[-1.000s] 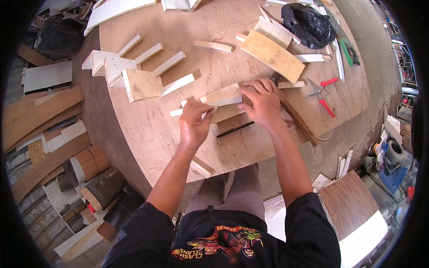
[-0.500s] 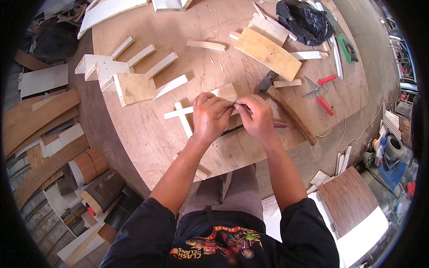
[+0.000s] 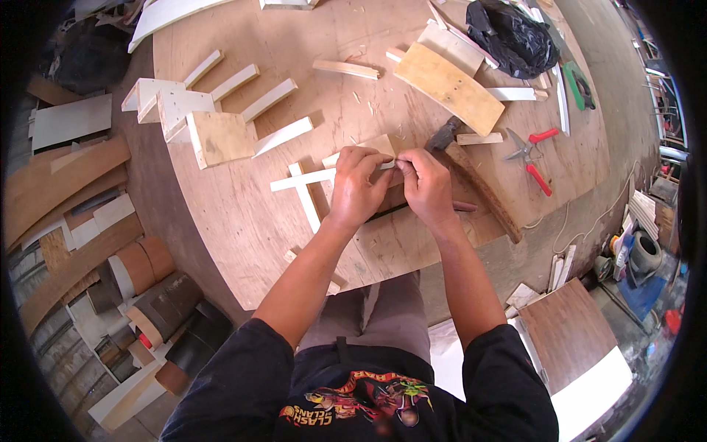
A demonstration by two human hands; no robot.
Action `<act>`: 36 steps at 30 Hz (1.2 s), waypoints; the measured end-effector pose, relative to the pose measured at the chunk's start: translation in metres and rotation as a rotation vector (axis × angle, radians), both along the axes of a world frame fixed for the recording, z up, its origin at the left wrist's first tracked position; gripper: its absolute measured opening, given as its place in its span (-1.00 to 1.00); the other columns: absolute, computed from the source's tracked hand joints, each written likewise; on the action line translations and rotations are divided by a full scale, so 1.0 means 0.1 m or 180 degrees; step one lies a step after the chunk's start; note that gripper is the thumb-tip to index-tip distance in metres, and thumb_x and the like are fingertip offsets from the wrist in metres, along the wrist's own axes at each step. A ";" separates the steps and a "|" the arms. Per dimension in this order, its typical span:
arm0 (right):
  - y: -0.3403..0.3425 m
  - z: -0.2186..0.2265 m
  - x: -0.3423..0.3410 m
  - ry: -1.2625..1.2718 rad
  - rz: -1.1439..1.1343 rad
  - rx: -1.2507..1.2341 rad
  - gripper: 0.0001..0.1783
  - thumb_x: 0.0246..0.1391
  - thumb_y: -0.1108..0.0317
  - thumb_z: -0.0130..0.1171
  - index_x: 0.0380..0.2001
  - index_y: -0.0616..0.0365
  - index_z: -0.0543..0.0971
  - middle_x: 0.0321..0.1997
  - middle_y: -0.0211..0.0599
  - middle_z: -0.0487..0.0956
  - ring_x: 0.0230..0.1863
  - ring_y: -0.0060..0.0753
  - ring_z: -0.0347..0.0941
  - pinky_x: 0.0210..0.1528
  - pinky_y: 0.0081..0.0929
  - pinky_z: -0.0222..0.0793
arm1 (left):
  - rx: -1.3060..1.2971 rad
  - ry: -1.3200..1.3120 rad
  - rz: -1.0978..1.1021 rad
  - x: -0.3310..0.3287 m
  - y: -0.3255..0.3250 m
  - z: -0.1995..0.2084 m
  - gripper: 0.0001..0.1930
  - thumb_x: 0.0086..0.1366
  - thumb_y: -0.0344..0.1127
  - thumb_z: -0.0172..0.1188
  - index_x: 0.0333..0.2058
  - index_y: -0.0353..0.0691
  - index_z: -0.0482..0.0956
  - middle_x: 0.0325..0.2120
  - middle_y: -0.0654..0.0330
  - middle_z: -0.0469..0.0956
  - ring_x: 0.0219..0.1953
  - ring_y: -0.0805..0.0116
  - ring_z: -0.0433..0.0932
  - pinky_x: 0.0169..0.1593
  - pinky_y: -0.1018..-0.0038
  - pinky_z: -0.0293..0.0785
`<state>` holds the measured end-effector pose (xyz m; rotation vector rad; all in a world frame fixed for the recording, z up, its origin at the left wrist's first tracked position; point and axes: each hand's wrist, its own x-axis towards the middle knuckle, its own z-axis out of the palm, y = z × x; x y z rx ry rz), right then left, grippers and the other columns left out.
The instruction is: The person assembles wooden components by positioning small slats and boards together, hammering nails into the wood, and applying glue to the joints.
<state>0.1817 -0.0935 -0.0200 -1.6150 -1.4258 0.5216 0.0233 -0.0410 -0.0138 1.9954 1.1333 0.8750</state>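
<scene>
My left hand (image 3: 361, 184) is closed around a thin white wooden strip (image 3: 302, 179), which runs out past the hand on its left side. That strip lies across another white strip (image 3: 305, 200), making a cross. My right hand (image 3: 426, 186) pinches at the strip's right end with thumb and fingers together, right beside the left fingertips. Whatever sits in that pinch is too small to make out. Just behind my hands a flat pale wood block (image 3: 379, 145) lies on the table. A hammer (image 3: 482, 177) with a worn wooden handle rests to the right of my right hand.
On the plywood table (image 3: 221, 214), wooden pieces with step-like boards (image 3: 221, 140) stand at left. Red-handled snips (image 3: 532, 155), a curved yellowish board (image 3: 449, 88), a black plastic bag (image 3: 513, 40) and a green-handled tool (image 3: 578, 85) lie at right. Wood offcuts cover the floor at left.
My left hand has shifted slightly right and its fingers have spread a little over the strip. More of the strip's right end shows between my hands. The view has moved slightly.
</scene>
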 end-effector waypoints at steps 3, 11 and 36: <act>0.01 0.01 -0.01 -0.0156 0.0036 0.0034 -0.90 0.22 0.52 0.25 -0.20 0.13 0.61 -0.27 -0.13 0.67 -0.26 0.10 0.63 -0.27 -0.09 0.50 | 0.0129 -0.0011 0.0023 0.00 0.02 -0.05 -0.67 -0.01 -0.57 0.50 -0.19 -0.25 0.77 -0.23 0.09 0.67 -0.10 0.05 0.58 -0.07 0.24 0.58; 0.00 -0.02 -0.02 -0.0134 0.0025 -0.0005 -0.90 0.19 0.52 0.28 -0.22 0.14 0.62 -0.28 -0.13 0.67 -0.26 0.09 0.63 -0.26 -0.13 0.51 | 0.0114 -0.0079 0.0128 0.03 0.00 -0.06 -0.70 -0.01 -0.58 0.51 -0.23 -0.27 0.78 -0.23 0.10 0.68 -0.12 0.06 0.59 -0.05 0.24 0.57; 0.03 0.11 0.06 -0.0338 0.0148 0.0139 -0.86 0.05 0.54 0.33 -0.29 0.12 0.70 -0.27 -0.25 0.70 -0.27 -0.06 0.65 -0.25 -0.20 0.53 | 0.0065 -0.0015 0.0159 0.04 -0.01 -0.07 -0.77 0.01 -0.56 0.50 -0.29 -0.29 0.77 -0.22 0.06 0.66 -0.11 0.05 0.61 -0.03 0.24 0.58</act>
